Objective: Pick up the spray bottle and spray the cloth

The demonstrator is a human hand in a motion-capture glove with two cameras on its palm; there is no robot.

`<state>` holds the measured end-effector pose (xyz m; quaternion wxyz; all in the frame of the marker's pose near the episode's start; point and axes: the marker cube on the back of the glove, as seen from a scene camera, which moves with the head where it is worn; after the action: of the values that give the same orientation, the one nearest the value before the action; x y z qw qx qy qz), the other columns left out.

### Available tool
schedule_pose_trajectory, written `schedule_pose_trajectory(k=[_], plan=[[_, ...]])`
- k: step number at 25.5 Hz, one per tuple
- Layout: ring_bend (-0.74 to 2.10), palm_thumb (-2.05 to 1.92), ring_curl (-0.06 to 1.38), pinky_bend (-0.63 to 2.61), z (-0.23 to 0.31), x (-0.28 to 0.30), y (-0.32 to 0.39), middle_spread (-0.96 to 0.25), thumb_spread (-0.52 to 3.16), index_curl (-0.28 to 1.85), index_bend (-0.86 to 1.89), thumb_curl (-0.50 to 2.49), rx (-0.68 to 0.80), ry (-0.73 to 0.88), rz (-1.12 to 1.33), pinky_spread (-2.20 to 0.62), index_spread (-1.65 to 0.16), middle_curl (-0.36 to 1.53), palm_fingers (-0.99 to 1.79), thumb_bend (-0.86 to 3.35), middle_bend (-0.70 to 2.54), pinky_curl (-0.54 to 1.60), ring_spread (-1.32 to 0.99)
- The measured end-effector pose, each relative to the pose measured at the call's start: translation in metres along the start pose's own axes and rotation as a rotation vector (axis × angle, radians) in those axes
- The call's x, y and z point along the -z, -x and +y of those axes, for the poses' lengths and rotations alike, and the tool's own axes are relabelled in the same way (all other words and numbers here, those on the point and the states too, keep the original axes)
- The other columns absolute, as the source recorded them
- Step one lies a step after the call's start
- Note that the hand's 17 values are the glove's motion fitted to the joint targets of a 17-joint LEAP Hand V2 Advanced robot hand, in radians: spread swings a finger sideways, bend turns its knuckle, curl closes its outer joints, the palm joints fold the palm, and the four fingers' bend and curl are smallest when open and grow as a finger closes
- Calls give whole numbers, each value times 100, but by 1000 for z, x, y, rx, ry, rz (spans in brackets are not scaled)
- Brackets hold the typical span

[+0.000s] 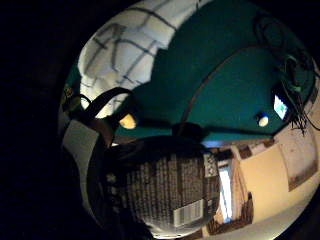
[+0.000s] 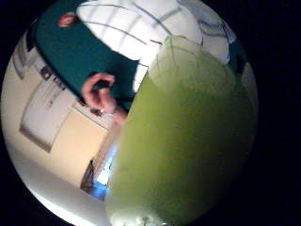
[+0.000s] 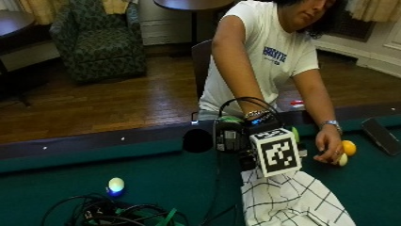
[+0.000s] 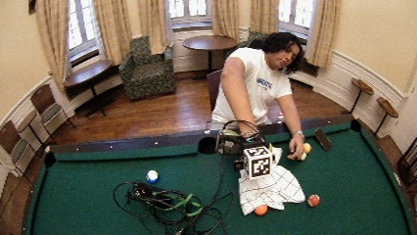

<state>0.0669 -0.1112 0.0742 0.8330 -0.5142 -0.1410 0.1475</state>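
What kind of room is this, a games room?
Probably a lounge or games room in an older house: the work surface is a green-felt pool table with billiard balls on it, and an armchair and round wooden table stand by curtained bay windows.

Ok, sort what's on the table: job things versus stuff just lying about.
Job things:
- bottle, gripped by the right hand
- cloth

Lying about:
- balls, one under the bare hand
- blue-and-white ball
- phone
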Motion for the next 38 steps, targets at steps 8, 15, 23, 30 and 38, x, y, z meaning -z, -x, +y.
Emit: schedule_pose_trajectory(k=[8,15,23,30,38], plan=[[72,93,50,42,73,55,41,-19,23,61,42,82,375,-174,-152,-30,-27,56,136,-3,72,43,-22],[72,93,50,41,107,82,71,-19,23,61,42,82,784,-360,-359,-30,-27,56,136,-3,72,43,-22],[72,93,50,41,64,83,97,-19,23,61,41,83,1037,-447,-621,-30,-27,56,136,-3,72,43,-22],[72,93,50,40,-14,70,156,-19,23,61,41,83,1086,-426,-675,-30,-27,56,136,-3,72,43,-22],[72,93,50,40,-98,23,231,-19,22,62,41,83,1136,-377,-693,-30,-27,56,136,-3,72,43,-21]])
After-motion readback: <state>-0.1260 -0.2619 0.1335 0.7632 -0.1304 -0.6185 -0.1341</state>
